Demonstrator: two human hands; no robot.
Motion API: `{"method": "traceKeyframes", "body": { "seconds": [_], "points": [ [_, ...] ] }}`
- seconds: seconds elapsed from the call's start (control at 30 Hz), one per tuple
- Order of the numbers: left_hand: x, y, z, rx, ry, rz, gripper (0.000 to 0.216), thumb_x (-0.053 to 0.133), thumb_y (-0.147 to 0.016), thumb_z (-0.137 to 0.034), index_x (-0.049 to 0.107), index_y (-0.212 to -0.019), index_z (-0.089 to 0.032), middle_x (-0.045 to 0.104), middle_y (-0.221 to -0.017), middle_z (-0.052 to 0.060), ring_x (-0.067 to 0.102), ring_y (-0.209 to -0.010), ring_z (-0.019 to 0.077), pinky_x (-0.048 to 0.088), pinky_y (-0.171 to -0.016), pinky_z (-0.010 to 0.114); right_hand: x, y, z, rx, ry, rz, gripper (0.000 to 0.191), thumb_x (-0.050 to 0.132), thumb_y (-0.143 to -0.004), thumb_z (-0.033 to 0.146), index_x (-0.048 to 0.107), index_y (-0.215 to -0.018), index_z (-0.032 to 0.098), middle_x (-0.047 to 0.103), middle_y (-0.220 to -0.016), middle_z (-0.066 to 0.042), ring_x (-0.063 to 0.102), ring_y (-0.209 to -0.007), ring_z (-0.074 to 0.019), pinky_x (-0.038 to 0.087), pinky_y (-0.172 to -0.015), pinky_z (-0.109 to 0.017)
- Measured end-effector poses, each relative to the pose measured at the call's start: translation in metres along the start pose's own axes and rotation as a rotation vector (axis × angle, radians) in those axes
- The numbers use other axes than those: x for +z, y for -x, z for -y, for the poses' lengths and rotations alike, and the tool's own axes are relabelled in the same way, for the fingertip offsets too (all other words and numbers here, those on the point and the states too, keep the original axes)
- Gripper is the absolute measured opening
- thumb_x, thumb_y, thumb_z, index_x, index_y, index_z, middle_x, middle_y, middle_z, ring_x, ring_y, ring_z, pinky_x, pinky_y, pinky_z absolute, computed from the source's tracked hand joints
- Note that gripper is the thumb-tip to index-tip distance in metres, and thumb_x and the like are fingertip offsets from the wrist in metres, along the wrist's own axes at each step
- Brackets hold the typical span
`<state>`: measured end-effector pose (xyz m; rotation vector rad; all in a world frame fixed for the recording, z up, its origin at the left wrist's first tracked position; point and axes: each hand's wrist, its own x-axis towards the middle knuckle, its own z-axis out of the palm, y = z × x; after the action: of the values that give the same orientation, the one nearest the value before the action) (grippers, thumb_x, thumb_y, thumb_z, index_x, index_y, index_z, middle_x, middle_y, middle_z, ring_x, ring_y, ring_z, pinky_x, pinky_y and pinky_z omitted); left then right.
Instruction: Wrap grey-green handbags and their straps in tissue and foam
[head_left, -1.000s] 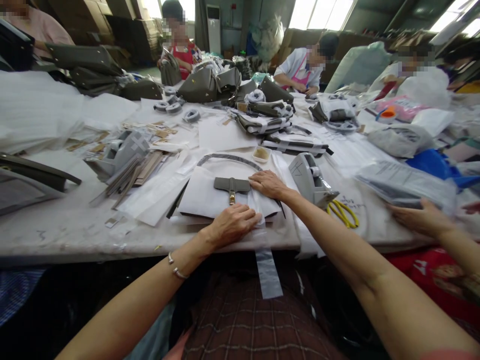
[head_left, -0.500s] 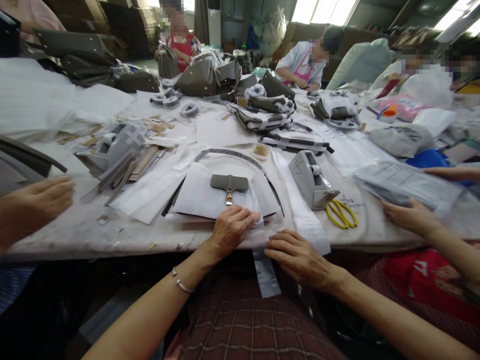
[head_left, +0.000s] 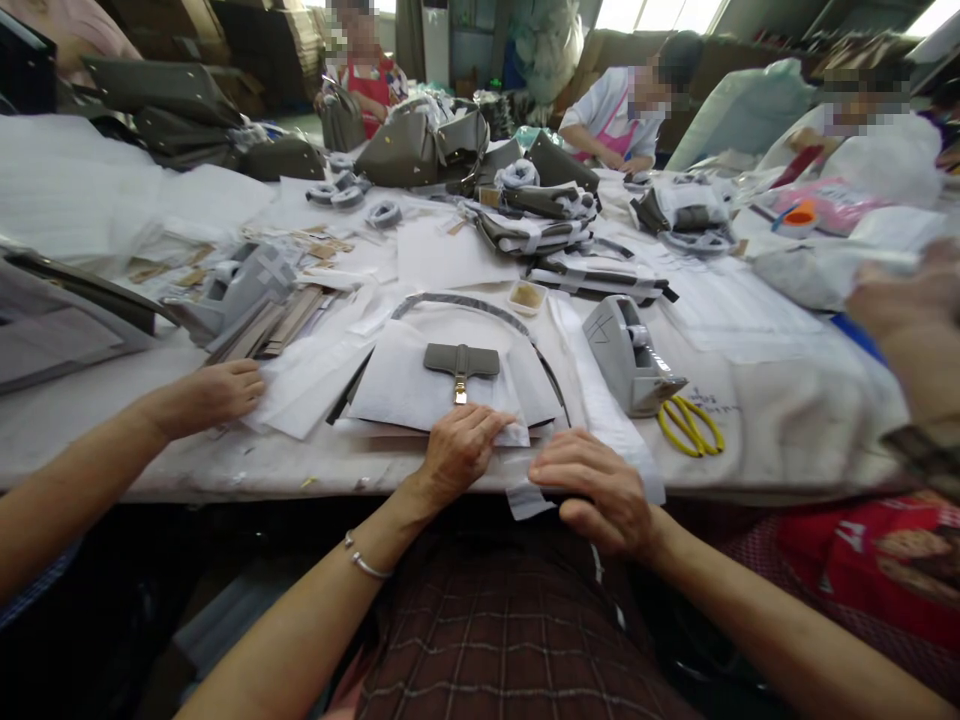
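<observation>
A dark grey handbag [head_left: 461, 358] lies before me on the table, with white wrapping sheet [head_left: 390, 385] over its front. Its flap tab and gold clasp show through the sheet, and its wrapped handle arches away from me. My left hand [head_left: 466, 445] grips the bag's near edge below the clasp, fingers together and thumb hidden. My right hand [head_left: 596, 490] is just right of it, fingers stretched out and thumb apart. Beside its fingertips a short strip of clear tape [head_left: 529, 497] hangs at the table edge. Whether the fingertips touch the tape is unclear.
A grey tape dispenser [head_left: 630, 355] and yellow-handled scissors [head_left: 691, 425] lie to the right. Another dispenser [head_left: 251, 280] and cardboard strips stand left, near a co-worker's hand [head_left: 217, 395]. A blurred co-worker's hand [head_left: 911, 295] is at right. Wrapped bags [head_left: 532, 235] pile up behind.
The hanging tape strip shows much shorter. My right hand has risen slightly and its thumb has spread. The left neighbour's hand has reached inward; the right neighbour's bagged package is gone from view.
</observation>
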<state>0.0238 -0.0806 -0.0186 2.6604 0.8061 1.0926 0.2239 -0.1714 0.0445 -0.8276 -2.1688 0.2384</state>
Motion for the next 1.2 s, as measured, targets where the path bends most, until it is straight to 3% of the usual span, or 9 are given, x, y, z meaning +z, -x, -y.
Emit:
{"method": "traceKeyframes", "body": {
  "seconds": [0.07,0.17,0.23,0.33,0.5,0.63,0.9,1.07,1.2],
  "points": [
    [0.002,0.0,0.001,-0.011,-0.014,-0.011,0.025,0.053,-0.087,-0.008,0.061,-0.107,-0.021,0.068,-0.087,0.002,0.062,-0.082,0.0196,0.05,-0.077,0.031,-0.004,-0.012,-0.009,0.047,0.142,0.003,0.028,0.057,-0.093,0.026,0.063,-0.119,0.02,0.072,-0.107,-0.009,0.065,-0.106,-0.0231,0.05,-0.098,-0.045],
    [0.003,0.0,0.001,-0.015,-0.026,-0.041,0.016,0.052,-0.088,-0.009,0.059,-0.099,-0.02,0.067,-0.086,0.003,0.063,-0.081,0.0191,0.052,-0.078,0.031,0.0,-0.02,-0.029,0.045,0.362,0.158,0.037,0.06,-0.089,0.018,0.06,-0.127,0.02,0.068,-0.122,-0.009,0.055,-0.128,-0.0263,0.036,-0.114,-0.054],
    [0.002,-0.002,0.001,-0.032,-0.004,-0.042,0.019,0.051,-0.087,-0.007,0.057,-0.099,-0.02,0.068,-0.088,0.003,0.064,-0.083,0.0191,0.053,-0.08,0.032,0.007,-0.022,-0.04,0.002,0.399,0.182,0.03,0.055,-0.091,0.012,0.063,-0.118,0.021,0.071,-0.116,-0.006,0.055,-0.129,-0.0237,0.032,-0.118,-0.054],
    [-0.002,-0.004,0.0,-0.079,0.063,-0.017,0.035,0.051,-0.082,-0.003,0.055,-0.113,-0.02,0.069,-0.097,0.004,0.065,-0.092,0.0197,0.054,-0.085,0.034,0.014,-0.022,-0.047,-0.059,0.372,0.133,0.019,0.051,-0.094,0.01,0.065,-0.097,0.021,0.075,-0.104,-0.004,0.061,-0.12,-0.0199,0.036,-0.117,-0.05],
    [-0.007,-0.007,0.001,-0.15,0.143,0.007,0.052,0.052,-0.078,0.0,0.053,-0.125,-0.023,0.065,-0.115,0.006,0.061,-0.109,0.0206,0.052,-0.096,0.036,0.009,-0.024,-0.044,-0.073,0.193,0.127,0.017,0.048,-0.096,0.01,0.062,-0.096,0.02,0.074,-0.104,-0.006,0.067,-0.109,-0.0156,0.045,-0.11,-0.045],
    [-0.007,-0.01,0.002,-0.141,0.157,0.005,0.045,0.053,-0.079,-0.001,0.058,-0.119,-0.022,0.065,-0.116,0.005,0.06,-0.111,0.0201,0.051,-0.099,0.036,0.004,-0.022,-0.039,-0.018,0.12,0.078,0.012,0.053,-0.095,0.013,0.062,-0.096,0.02,0.075,-0.1,-0.006,0.071,-0.1,-0.015,0.05,-0.105,-0.042],
    [-0.005,-0.006,0.006,-0.042,0.172,-0.004,0.03,0.053,-0.084,-0.004,0.063,-0.107,-0.022,0.067,-0.113,0.004,0.062,-0.107,0.0183,0.052,-0.097,0.035,0.022,0.001,-0.052,-0.083,0.213,0.043,0.015,0.056,-0.094,0.012,0.066,-0.1,0.02,0.075,-0.109,-0.006,0.068,-0.11,-0.0168,0.048,-0.107,-0.043],
    [-0.017,-0.008,0.003,0.003,0.288,0.069,0.03,0.048,-0.086,-0.003,0.064,-0.104,-0.021,0.071,-0.107,0.004,0.055,-0.124,0.0212,0.046,-0.106,0.043,0.031,0.01,-0.056,-0.097,0.249,0.019,0.02,0.057,-0.092,0.008,0.067,-0.107,0.019,0.074,-0.112,-0.006,0.064,-0.117,-0.018,0.046,-0.109,-0.043],
    [-0.014,-0.011,0.001,-0.041,0.207,0.099,0.006,0.059,-0.092,-0.021,0.064,-0.095,-0.02,0.071,-0.098,0.005,0.065,-0.102,0.0199,0.052,-0.093,0.036,0.024,0.005,-0.046,-0.109,0.238,0.024,0.022,0.06,-0.091,0.012,0.066,-0.111,0.018,0.074,-0.113,-0.008,0.066,-0.114,-0.0192,0.047,-0.108,-0.045]
  ]
}}
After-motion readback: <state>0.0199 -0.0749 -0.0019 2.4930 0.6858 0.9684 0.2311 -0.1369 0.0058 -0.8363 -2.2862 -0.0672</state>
